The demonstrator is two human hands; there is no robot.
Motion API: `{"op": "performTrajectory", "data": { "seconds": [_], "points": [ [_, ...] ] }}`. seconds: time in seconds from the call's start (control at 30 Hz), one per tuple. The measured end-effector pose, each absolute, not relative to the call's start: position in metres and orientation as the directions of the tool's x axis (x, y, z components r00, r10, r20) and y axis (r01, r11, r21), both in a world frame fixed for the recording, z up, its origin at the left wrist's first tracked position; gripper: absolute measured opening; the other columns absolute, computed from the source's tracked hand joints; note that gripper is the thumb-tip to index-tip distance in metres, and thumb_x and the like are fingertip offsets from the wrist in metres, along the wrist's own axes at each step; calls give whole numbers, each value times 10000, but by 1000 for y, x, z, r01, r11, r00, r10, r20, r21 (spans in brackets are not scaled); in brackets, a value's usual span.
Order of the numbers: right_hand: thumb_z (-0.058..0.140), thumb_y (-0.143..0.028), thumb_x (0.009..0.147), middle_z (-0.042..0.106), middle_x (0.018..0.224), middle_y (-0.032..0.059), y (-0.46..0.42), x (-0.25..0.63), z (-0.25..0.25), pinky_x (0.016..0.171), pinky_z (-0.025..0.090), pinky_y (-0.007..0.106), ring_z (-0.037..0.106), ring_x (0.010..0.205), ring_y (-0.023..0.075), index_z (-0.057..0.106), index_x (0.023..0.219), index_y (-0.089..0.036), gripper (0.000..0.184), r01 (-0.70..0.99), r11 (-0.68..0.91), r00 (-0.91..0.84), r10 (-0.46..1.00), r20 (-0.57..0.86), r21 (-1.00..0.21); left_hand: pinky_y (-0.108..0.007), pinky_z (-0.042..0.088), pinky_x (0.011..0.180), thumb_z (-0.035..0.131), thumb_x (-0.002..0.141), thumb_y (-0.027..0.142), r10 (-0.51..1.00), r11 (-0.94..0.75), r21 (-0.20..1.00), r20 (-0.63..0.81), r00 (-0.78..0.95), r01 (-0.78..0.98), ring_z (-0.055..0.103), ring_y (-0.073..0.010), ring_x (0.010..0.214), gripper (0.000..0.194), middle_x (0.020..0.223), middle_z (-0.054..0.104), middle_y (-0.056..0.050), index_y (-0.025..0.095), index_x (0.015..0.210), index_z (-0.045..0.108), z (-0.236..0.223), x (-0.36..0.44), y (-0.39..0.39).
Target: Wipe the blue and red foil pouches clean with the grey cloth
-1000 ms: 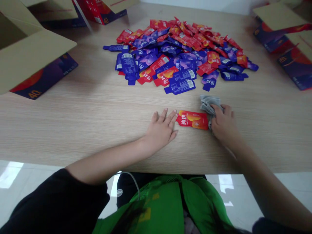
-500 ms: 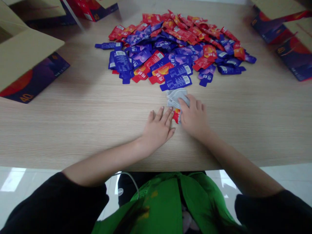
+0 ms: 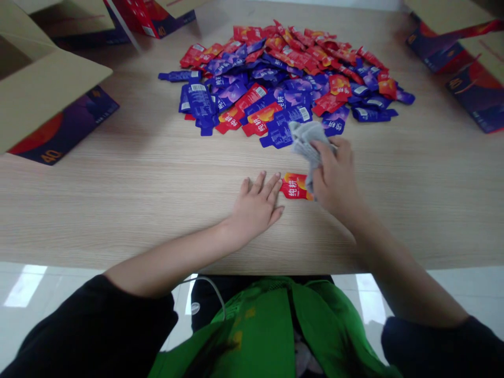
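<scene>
A single red and orange sachet (image 3: pixel 294 186) lies flat on the wooden table (image 3: pixel 129 173) in front of me. My left hand (image 3: pixel 256 205) rests flat and open on the table, fingertips touching the sachet's left end. My right hand (image 3: pixel 335 175) is closed on a crumpled grey cloth (image 3: pixel 306 139) and presses it over the sachet's right part. Behind them spreads a big heap of red and blue sachets (image 3: pixel 287 79).
An open cardboard box (image 3: pixel 35 89) with a purple printed side stands at the left. More red and purple boxes (image 3: pixel 157 18) sit at the back, others (image 3: pixel 464 58) at the right edge. My green top (image 3: pixel 271 336) fills the bottom.
My right hand with the cloth swept left across the sachet up to my left hand, then back right, uncovering its left part. My left hand stayed put.
</scene>
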State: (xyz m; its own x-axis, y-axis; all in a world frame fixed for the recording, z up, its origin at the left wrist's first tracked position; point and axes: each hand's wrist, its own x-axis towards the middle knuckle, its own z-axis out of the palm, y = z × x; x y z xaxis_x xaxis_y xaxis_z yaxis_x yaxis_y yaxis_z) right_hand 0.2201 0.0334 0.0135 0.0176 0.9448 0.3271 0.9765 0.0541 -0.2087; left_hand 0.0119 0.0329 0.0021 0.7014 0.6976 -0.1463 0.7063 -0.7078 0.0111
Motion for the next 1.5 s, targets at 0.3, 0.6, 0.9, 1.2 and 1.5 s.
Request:
{"op": "performTrajectory", "data": {
  "seconds": [0.3,0.6,0.9,1.2,1.5],
  "points": [
    [429,-228,926,471,1488,232,26,198,-6,928,429,554,509,1159,390,506,1471,-138,558,999,26,-18,984,179,-40,-626,316,1185,365,1067,432,705,-701,30,-126,698,713,246,-385,1555,634,1705,230,-103,141,1627,309,3,13,32],
    [401,-209,916,446,1431,277,9,269,-2,976,447,596,481,1255,410,493,1461,-87,566,991,-100,115,980,162,-94,-620,328,1180,359,1070,428,704,-704,18,-121,700,710,247,-387,1554,644,1703,237,-109,114,1628,290,1,13,32],
    [409,-208,942,457,1521,201,35,173,4,950,417,535,499,1196,372,504,1476,-171,544,987,141,-125,976,180,-81,-625,330,1175,373,1064,440,710,-698,28,-99,697,715,285,-386,1539,641,1676,313,-134,101,1607,342,1,13,32],
    [446,-239,896,478,1461,230,4,250,-13,895,468,551,530,1144,386,487,1485,-150,597,994,-108,106,976,191,-2,-646,327,1171,347,1072,411,705,-702,15,-126,697,712,253,-396,1550,614,1706,235,-79,161,1631,305,0,15,32],
    [385,-170,916,481,1425,203,21,245,11,1008,434,557,504,1227,350,487,1488,-181,581,976,12,42,969,243,-217,-654,310,1179,363,1068,458,709,-697,19,-126,693,717,224,-413,1555,657,1712,211,-106,130,1632,287,1,15,31]
  ]
}}
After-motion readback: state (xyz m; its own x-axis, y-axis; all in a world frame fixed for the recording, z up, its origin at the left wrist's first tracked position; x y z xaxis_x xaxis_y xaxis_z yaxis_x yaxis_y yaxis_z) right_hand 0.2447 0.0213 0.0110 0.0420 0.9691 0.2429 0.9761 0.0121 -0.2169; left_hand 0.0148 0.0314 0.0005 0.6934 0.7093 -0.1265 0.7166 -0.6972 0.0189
